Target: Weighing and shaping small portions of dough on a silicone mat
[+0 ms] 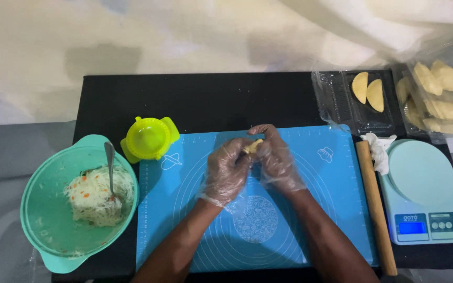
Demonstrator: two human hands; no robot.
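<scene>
While both hands [252, 160] pinch it, dough piece [253, 146] sits between fingertips.

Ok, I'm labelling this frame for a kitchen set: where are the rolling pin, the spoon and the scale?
rolling pin [375, 204], head view, middle of the wooden shaft
spoon [110, 167], head view, handle above the filling
scale [420, 173], head view, round weighing plate

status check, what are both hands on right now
Left hand and right hand, both gloved, pinch a small dough piece together. Held over the blue mat. Nothing in the way.
</scene>
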